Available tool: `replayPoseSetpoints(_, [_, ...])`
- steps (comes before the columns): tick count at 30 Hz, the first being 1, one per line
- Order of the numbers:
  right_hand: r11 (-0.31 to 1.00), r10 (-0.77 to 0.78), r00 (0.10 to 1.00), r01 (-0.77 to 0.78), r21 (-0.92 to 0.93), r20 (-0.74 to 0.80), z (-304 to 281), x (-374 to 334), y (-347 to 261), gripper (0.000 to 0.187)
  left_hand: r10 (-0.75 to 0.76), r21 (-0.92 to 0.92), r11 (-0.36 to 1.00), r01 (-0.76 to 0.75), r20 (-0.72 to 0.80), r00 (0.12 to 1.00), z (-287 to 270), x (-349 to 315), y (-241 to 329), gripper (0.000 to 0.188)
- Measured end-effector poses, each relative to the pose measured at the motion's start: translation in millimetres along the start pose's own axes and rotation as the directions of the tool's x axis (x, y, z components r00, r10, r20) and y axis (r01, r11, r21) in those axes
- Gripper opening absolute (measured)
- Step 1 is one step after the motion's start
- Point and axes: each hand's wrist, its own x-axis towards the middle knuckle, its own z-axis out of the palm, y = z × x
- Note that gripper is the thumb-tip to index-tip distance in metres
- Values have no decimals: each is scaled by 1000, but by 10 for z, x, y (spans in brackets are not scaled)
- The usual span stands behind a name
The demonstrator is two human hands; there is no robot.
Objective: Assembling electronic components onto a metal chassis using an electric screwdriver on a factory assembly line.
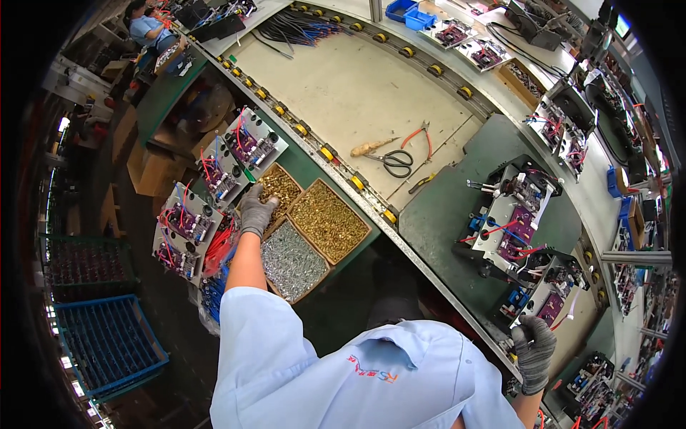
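Observation:
My left hand (pixel 256 211), in a grey glove, reaches to the edge of a small cardboard box of brass-coloured fittings (pixel 280 184). Its thumb and fingers look apart, and no held piece shows. Beside that box sit a larger box of brass-coloured fittings (pixel 329 223) and a box of silver screws (pixel 293 263). At the lower right, my right hand (pixel 534 352), also gloved, is curled closed; whatever it may hold is hidden. It is nearest to a metal panel with a purple circuit board (pixel 552 307), next to a larger such assembly (pixel 513 232).
Scissors (pixel 393 164), red-handled pliers (pixel 421 139) and a tan pointed tool (pixel 368 147) lie beyond the roller rail (pixel 329 153). More board panels (pixel 254 139) stand left of the boxes, near red wires (pixel 221 239). Black cables (pixel 296 30) lie far off. Another person (pixel 146 28) is at the upper left.

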Motion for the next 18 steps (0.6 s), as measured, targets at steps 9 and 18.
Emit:
replayPoseSetpoints(9, [997,-76,997,76,11,16,39,59,-47,19,-4,138,990,-12,119,993,171,-52,-33,20])
replayPoseSetpoints(18, [996,-77,996,75,40,47,125,140,-59,20,-405,-896,205,393,288,868,155,28,-437,17])
